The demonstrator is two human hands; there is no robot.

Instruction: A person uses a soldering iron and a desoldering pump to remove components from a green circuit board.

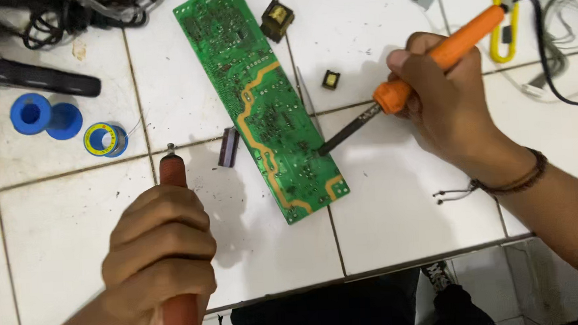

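The green circuit board (262,98) lies solder side up on the white tiled floor (384,217), running from 11 o'clock down to 5 o'clock through the middle of the view. The right hand (447,105) has its grip closed around the orange handle of a soldering iron (423,76), whose dark tip touches the board's right edge near its lower end. The left hand (159,255), at 7 o'clock, is wrapped tight around a reddish suction pump (174,188), its nozzle pointing up and well clear of the board. This looks like the heating stage of desoldering a joint; the pump would need to reach the heated spot. A dark capacitor (229,147) lies just left of the board, a small solder spool (105,139) at 9 o'clock, and two small transformers (276,19) near 12.
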